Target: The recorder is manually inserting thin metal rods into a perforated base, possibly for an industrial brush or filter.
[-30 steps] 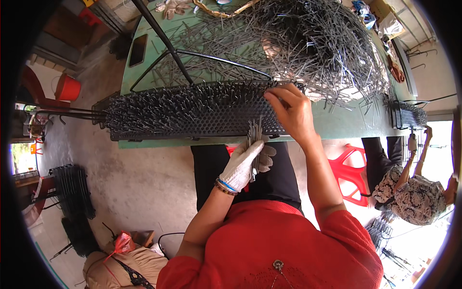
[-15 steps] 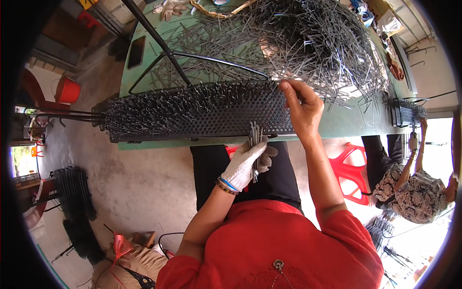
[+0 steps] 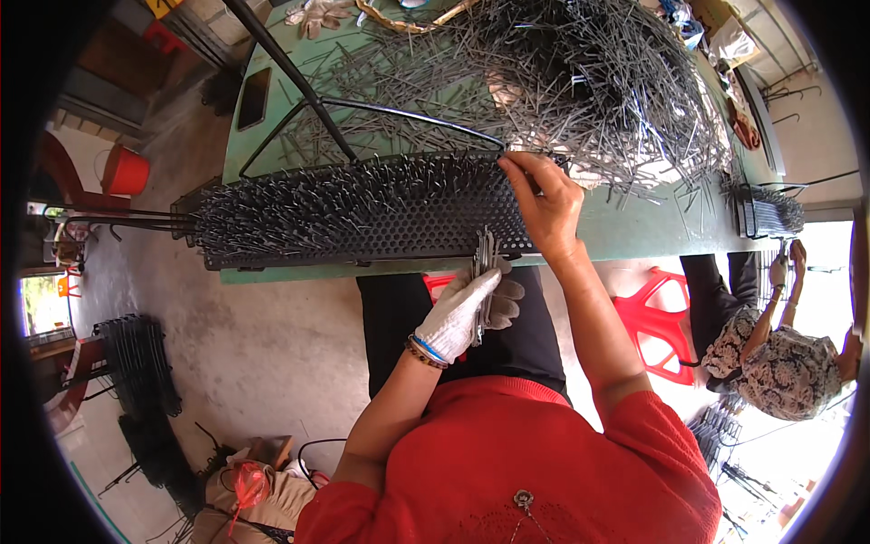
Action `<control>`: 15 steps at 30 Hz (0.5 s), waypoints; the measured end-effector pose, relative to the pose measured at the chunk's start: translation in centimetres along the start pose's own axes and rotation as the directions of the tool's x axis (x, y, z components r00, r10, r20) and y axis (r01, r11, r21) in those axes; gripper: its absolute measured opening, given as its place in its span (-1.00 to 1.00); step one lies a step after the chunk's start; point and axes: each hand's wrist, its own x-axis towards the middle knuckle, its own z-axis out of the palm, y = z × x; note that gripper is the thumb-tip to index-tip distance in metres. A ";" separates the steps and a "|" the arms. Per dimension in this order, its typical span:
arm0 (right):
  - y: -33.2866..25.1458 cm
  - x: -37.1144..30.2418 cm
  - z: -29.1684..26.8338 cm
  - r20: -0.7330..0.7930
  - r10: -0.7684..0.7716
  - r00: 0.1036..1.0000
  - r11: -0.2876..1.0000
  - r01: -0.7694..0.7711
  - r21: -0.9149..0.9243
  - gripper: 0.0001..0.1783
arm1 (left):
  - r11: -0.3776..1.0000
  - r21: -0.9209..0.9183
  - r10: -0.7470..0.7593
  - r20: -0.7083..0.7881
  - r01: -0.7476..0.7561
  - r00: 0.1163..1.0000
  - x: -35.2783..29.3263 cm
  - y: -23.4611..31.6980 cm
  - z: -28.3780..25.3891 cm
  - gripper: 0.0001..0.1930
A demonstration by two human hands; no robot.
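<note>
My left hand (image 3: pixel 464 313), in a white glove, grips an upright bundle of thin grey metal pins (image 3: pixel 486 256) just below the near edge of a long black perforated rack (image 3: pixel 426 238). Dark pins (image 3: pixel 299 208) stand packed in the rack's left part and along its far side; bare holes show in its near right part. My right hand (image 3: pixel 551 204), without a glove, is over the rack's right end. Its thumb and index finger are pinched together near the far edge; whatever lies between them is too small to make out.
A large heap of loose pins (image 3: pixel 625 82) covers the back of the green table (image 3: pixel 652 225). A black rod frame (image 3: pixel 304 86) rises behind the rack. A phone (image 3: pixel 255 98) lies at left. A co-worker (image 3: pixel 788 372) sits at another rack (image 3: pixel 770 213) on the right, near a red stool (image 3: pixel 657 326).
My right hand has moved a little left along the rack's far edge. My left hand stays nearly in place with the pins. The co-worker's hands have shifted slightly.
</note>
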 end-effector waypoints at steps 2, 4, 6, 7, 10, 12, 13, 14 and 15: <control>0.2 -0.2 0.2 -0.005 -0.051 0.999 0.999 0.051 -0.018 -0.85 | 1.000 -0.021 -0.004 -0.002 0.004 1.000 0.2 -0.3 -0.3 -0.70; 0.5 -0.6 0.5 0.033 -0.026 0.999 0.998 0.027 -0.050 -0.85 | 0.999 -0.041 -0.008 -0.004 0.008 1.000 0.3 -0.4 -0.4 -0.70; 0.8 -0.7 0.6 0.069 -0.104 0.992 0.988 0.111 -0.103 -0.84 | 0.999 -0.043 -0.011 -0.030 0.010 0.999 0.4 -0.4 -0.5 -0.69; 0.9 -0.7 0.5 0.107 -0.180 0.978 0.969 0.195 -0.154 -0.84 | 0.999 -0.043 -0.011 -0.030 0.010 0.999 0.5 -0.4 -0.6 -0.69; 0.3 -0.6 0.2 0.179 -0.228 0.957 0.937 0.266 -0.227 -0.81 | 1.000 -0.005 0.008 -0.045 -0.008 0.999 0.5 -0.3 -0.8 -0.69; -0.1 -0.7 -0.1 0.129 -0.161 0.979 0.964 0.184 -0.191 -0.82 | 1.000 0.022 0.004 -0.018 -0.003 1.000 0.3 0.1 -0.6 -0.71; -0.4 -0.8 -0.3 0.081 -0.090 0.993 0.984 0.101 -0.150 -0.82 | 1.000 0.022 0.003 -0.017 -0.003 1.000 0.2 0.2 -0.5 -0.71; -1.0 -0.9 -0.7 0.082 -0.091 0.992 0.984 0.102 -0.147 -0.82 | 0.999 0.031 0.024 -0.014 -0.023 1.000 0.0 0.3 -0.4 -0.71; -1.7 -1.0 -1.4 0.158 0.087 0.984 0.995 -0.079 -0.054 -0.82 | 0.998 0.039 0.043 -0.011 -0.043 0.999 -0.1 0.3 -0.4 -0.72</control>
